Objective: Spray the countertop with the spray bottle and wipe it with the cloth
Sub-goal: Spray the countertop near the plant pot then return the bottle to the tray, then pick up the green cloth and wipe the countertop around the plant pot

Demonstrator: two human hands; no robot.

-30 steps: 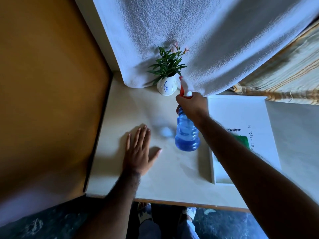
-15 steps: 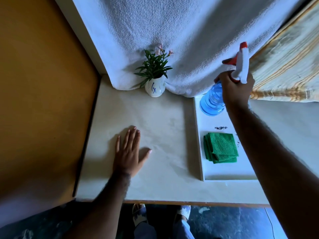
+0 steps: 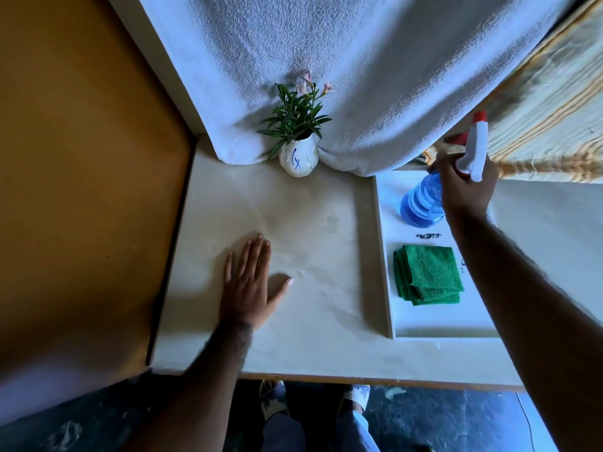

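Spray bottle (image 3: 422,203) lowered onto tray (image 3: 388,288), right hand (image 3: 463,187) gripping neck.

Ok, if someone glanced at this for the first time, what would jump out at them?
Probably the blue spray bottle, gripped by the right hand over the white tray's far end, and the folded green cloth lying in that tray. Then the left hand, flat on the pale countertop.

Matt countertop (image 3: 310,207), fuzzy green cloth (image 3: 427,274), clear plastic spray bottle (image 3: 421,202).
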